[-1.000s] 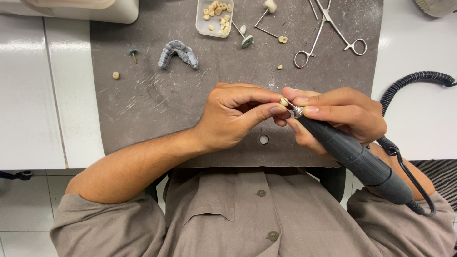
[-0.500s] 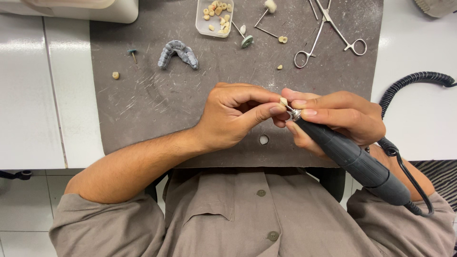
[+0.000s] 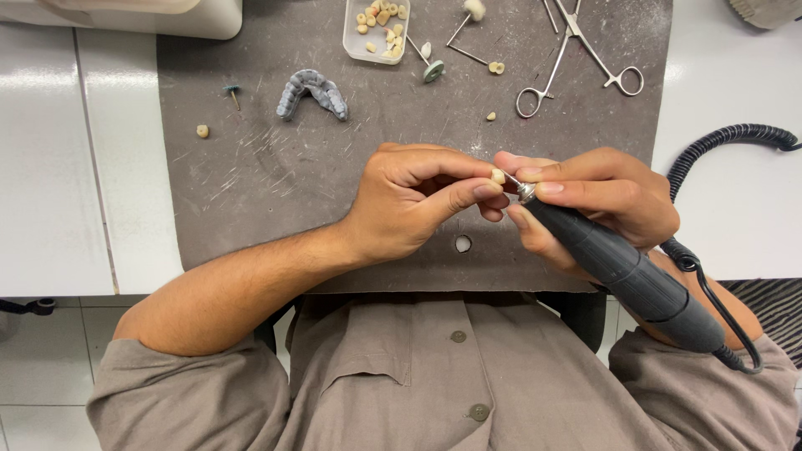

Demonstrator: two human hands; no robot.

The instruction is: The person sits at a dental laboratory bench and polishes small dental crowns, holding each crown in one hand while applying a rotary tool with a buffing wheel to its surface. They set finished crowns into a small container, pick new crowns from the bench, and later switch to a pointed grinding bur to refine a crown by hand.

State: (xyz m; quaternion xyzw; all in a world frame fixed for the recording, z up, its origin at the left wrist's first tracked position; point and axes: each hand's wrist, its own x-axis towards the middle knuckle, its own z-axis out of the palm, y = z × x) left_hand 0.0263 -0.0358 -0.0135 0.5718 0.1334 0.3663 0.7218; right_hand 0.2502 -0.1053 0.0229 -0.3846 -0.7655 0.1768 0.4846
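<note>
Left hand [image 3: 409,200] pinching, right hand [image 3: 597,196] gripping; fingertips meet.

A white bench [image 3: 50,167] carries a scratched grey mat [image 3: 267,184] with a small round hole [image 3: 462,244] near its front edge. On the mat lie a grey dental arch model [image 3: 312,92], a clear tray of small cream pieces [image 3: 378,32], metal forceps [image 3: 576,50], a few mounted polishing tips [image 3: 433,70] and loose cream bits [image 3: 201,131]. A black coiled cord [image 3: 735,138] rests on the bench right of the mat.
</note>
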